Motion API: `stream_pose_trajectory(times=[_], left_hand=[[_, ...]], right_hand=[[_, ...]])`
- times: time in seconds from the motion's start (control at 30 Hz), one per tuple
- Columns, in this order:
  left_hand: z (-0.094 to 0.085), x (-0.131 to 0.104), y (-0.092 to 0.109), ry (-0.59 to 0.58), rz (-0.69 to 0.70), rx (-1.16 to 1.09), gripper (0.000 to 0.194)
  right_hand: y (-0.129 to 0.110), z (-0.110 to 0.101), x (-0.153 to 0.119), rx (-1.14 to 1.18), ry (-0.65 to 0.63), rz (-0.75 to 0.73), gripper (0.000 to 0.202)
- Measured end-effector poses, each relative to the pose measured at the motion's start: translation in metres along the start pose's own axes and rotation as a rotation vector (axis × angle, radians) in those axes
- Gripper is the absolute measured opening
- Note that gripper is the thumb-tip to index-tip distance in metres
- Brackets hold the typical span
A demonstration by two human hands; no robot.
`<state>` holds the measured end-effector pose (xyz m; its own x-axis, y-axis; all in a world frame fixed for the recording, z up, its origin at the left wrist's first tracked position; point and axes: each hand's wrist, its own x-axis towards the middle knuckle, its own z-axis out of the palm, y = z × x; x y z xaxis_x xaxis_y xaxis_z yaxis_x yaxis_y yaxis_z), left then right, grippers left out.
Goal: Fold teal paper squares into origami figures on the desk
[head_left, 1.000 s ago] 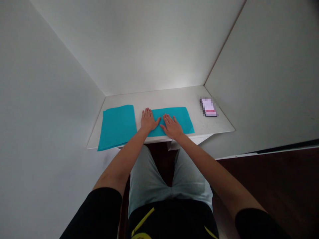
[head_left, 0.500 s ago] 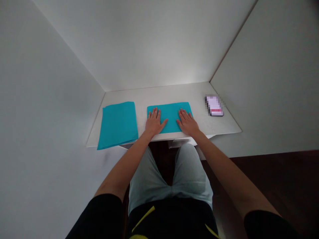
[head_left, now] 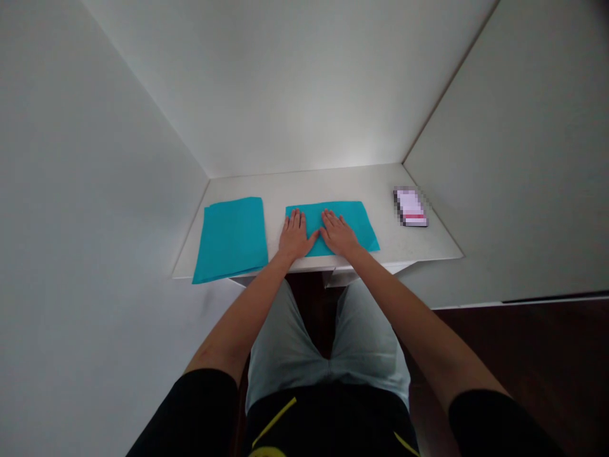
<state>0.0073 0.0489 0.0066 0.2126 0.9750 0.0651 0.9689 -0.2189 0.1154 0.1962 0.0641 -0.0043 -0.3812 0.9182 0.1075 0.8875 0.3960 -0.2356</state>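
A teal rectangular sheet [head_left: 356, 222] lies flat on the white table between my arms. My left hand [head_left: 294, 235] rests palm down on its left end with the fingers stretched out. On the middle of the same sheet lies my right hand [head_left: 337, 233], also flat, its thumb close to the left thumb. Neither hand grips anything. To the left sits a larger teal stack of sheets [head_left: 231, 238], its lower left corner reaching past the table's front edge.
The white table [head_left: 304, 184] is bounded by walls at the back and both sides. A phone [head_left: 410, 206], partly pixelated, lies near its right edge. My legs are below the front edge, beside an open white compartment [head_left: 340, 277].
My right hand has slid left over the teal sheet, from its right end to the middle, uncovering the right end. My left hand stays on the left end. The view has shifted slightly.
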Motion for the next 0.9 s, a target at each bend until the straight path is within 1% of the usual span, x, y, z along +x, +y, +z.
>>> stream_pose_trajectory(times=[0.07, 0.1, 0.17, 0.27, 0.37, 0.43, 0.53, 0.67, 0.8, 0.9], left_hand=[[0.001, 0.001, 0.000, 0.002, 0.000, 0.004, 0.092], [0.001, 0.000, 0.000, 0.004, 0.001, 0.003, 0.094], [0.001, 0.000, 0.000, 0.009, 0.004, -0.004, 0.096], [0.000, -0.002, 0.000, 0.017, 0.000, -0.020, 0.099], [0.001, -0.002, -0.001, 0.008, -0.009, -0.032, 0.104], [0.001, 0.002, -0.003, -0.019, -0.014, -0.039, 0.107], [0.001, 0.015, -0.004, -0.059, -0.051, -0.049, 0.111], [0.003, 0.034, -0.001, -0.042, -0.126, -0.069, 0.104], [0.008, 0.036, 0.002, -0.005, -0.105, -0.079, 0.101], [0.007, 0.035, 0.000, -0.005, -0.110, -0.059, 0.101]], right_hand=[[-0.004, 0.004, 0.008, 0.006, -0.014, 0.019, 0.070], [-0.001, 0.005, 0.011, 0.000, -0.014, 0.038, 0.070], [0.012, 0.003, 0.014, -0.020, -0.014, 0.093, 0.073], [0.042, -0.003, 0.015, -0.045, -0.022, 0.179, 0.082], [0.065, -0.005, 0.014, -0.053, -0.011, 0.203, 0.089], [0.071, -0.003, 0.014, -0.050, 0.005, 0.200, 0.091], [0.072, 0.002, 0.013, -0.046, 0.030, 0.195, 0.093], [0.071, 0.004, 0.013, -0.043, 0.033, 0.188, 0.095], [0.068, -0.001, 0.011, -0.035, 0.031, 0.196, 0.094], [0.065, -0.004, 0.010, -0.036, 0.033, 0.201, 0.092]])
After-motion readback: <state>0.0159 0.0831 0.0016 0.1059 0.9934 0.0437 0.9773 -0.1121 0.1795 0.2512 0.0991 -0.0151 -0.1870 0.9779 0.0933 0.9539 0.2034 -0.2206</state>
